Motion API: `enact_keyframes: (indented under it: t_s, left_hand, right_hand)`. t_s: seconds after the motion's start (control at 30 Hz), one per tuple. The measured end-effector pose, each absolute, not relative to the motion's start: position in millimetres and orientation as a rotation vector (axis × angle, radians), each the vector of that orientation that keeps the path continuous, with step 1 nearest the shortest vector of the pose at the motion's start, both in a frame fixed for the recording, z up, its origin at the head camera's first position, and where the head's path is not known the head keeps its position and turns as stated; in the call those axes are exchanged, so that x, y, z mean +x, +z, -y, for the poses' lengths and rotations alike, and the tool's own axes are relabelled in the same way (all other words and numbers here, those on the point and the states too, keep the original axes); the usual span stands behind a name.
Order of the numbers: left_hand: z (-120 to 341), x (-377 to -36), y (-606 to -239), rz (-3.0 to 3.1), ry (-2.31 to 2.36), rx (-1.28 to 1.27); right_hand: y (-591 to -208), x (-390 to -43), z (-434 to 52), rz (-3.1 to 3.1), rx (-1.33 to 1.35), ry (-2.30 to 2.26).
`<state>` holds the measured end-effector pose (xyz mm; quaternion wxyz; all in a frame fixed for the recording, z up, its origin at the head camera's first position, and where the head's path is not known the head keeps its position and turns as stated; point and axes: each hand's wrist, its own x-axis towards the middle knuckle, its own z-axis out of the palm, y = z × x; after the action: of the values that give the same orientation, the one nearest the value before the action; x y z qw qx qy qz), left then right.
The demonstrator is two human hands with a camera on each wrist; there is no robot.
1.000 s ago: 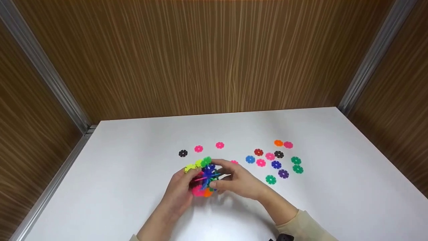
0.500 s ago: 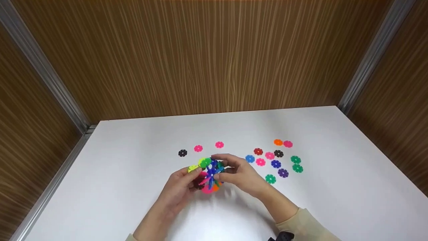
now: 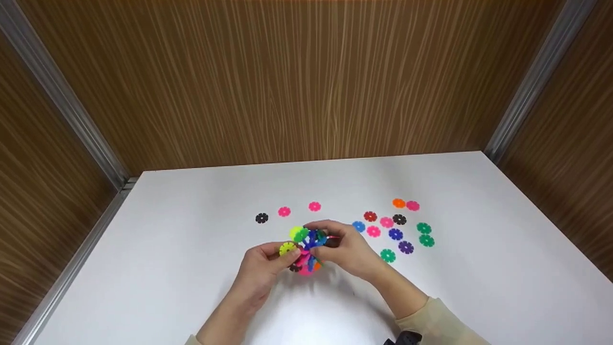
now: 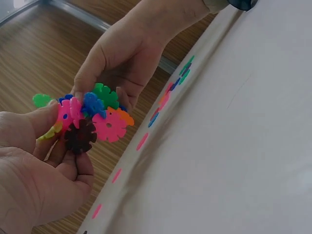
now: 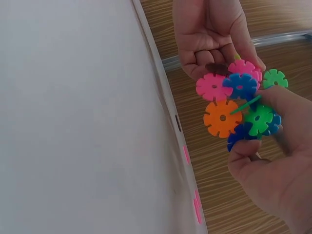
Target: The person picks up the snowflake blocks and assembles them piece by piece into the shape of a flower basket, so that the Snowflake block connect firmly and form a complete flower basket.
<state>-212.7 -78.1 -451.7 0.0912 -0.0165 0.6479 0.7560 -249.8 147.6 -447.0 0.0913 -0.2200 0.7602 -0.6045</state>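
Multicoloured snowflake-disc cluster (image 3: 306,249) pinched by left hand (image 3: 262,270) and right hand (image 3: 347,249).

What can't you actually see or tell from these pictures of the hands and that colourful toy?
- Head view: how many discs make up the cluster; the left hand and right hand cover much of it.
- Left wrist view: the loose discs on the table show edge-on, so their shapes are lost.
- Right wrist view: the right hand's fingers hide the cluster's far side.
- Head view: a dark object is cut off by the bottom edge.
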Motion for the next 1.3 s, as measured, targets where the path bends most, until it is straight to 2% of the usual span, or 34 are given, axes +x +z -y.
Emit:
enact_keyframes:
  t_s: [0.33,0.77,0.87,1.07,1.3]
  left_hand:
    - [77,-212,-448,-1.79,2.297,-0.006]
    - [81,-213,-452,-1.685,2.206,0.028]
    - [79,-215,-455,-1.716,2.232,0.003]
    - [77,-220,-457,-1.747,2.225,-0.094]
    - [71,-223,-458,-1.767,2.205,-0.114]
  right_hand:
    - [-445,-249,-146,-2.159,-0.639,-1.807]
    - [-435,-254,-157,-2.292,-0.857,-1.49]
    - [-434,-266,-174,-2.362,-0.824,-1.504]
    - [-446,-306,-204,-2.526,-0.596,-1.488]
    - [-461,-330,-205,-2.652,-0.665,-1.123]
